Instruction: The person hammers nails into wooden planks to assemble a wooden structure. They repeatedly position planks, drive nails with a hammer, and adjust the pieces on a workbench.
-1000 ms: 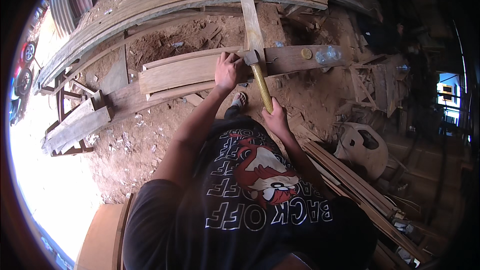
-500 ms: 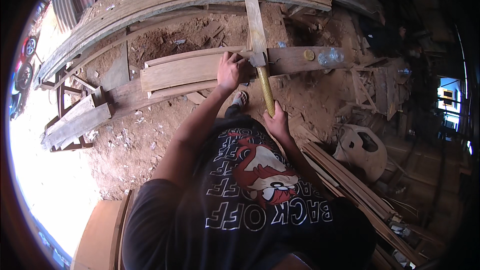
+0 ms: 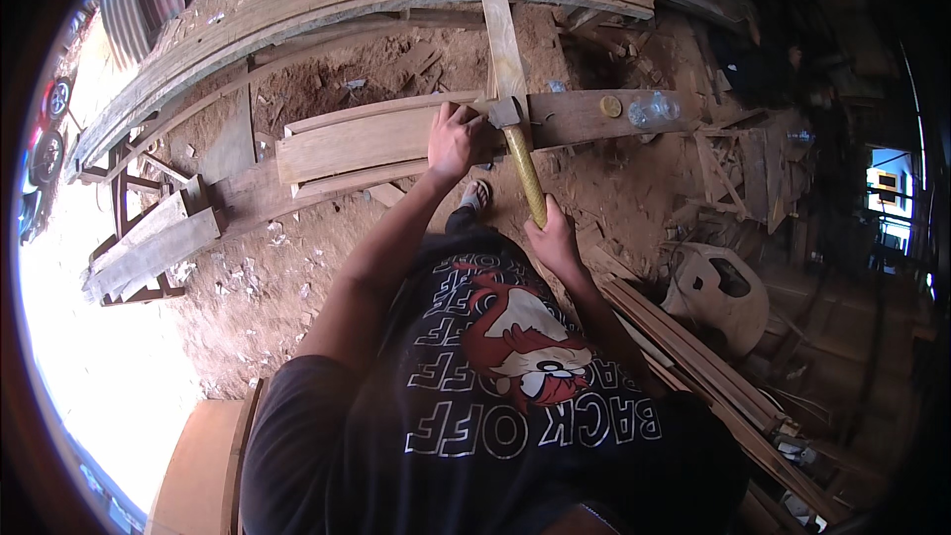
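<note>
My right hand (image 3: 553,235) is wrapped round the lower end of a hammer's yellow textured handle (image 3: 525,170). The hammer's metal head (image 3: 505,112) is at the right end of a wooden panel (image 3: 362,144), where a long pale board (image 3: 502,30) meets it. Just left of the head is my left hand (image 3: 453,142), resting on the panel with its fingers curled together; anything pinched in them is hidden. Beneath the panel runs a dark plank (image 3: 584,131) serving as a bench.
A round yellow lid-like thing (image 3: 610,107) and a clear plastic bottle (image 3: 654,111) sit on the plank's right part. Beyond it lies a long thick beam (image 3: 327,2). A plastic chair (image 3: 718,297) and stacked wooden strips (image 3: 693,376) are at the right. Wood scraps litter the dirt floor.
The hammer head has shifted slightly up and to the left, and its handle has swung a little with my right hand. My left hand has barely moved.
</note>
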A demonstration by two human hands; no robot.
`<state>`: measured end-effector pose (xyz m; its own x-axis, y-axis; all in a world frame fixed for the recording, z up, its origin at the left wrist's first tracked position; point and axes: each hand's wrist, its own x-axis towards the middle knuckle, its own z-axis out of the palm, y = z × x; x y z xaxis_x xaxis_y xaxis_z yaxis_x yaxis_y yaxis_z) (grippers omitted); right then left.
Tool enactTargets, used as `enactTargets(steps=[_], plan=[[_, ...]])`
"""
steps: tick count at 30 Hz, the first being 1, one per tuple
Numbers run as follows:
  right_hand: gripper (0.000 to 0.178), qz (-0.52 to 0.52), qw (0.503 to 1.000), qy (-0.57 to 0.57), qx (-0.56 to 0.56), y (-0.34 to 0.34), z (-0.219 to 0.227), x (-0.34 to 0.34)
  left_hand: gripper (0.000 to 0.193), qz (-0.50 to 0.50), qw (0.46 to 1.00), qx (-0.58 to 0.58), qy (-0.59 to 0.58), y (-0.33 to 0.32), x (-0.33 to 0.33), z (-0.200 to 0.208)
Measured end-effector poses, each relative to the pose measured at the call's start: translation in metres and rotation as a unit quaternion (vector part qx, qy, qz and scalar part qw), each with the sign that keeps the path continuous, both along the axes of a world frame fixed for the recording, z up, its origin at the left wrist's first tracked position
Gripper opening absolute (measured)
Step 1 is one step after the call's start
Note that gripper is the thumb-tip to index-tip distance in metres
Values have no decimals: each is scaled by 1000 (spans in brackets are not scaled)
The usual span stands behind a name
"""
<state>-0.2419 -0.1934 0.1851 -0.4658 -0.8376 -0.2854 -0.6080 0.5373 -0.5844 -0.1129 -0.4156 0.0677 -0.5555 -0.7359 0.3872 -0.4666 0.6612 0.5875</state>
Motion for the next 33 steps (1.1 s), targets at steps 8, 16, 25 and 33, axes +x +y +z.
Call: enactTargets(steps=[8,16,25,33], plan=[[33,2,1000,16,6,0,4,-1,40,-2,1000,3,4,1,1,4],[45,15,999,29,27,-1,4,-1,35,5,999,-8,34,1,0,6],[38,-29,1000,-2,13,5,10,7,34,8,1000,-6,13,6,6,6],[30,-49,996,-25,-74,14,10,0,43,-5,1000,-28,1,0,11,4]])
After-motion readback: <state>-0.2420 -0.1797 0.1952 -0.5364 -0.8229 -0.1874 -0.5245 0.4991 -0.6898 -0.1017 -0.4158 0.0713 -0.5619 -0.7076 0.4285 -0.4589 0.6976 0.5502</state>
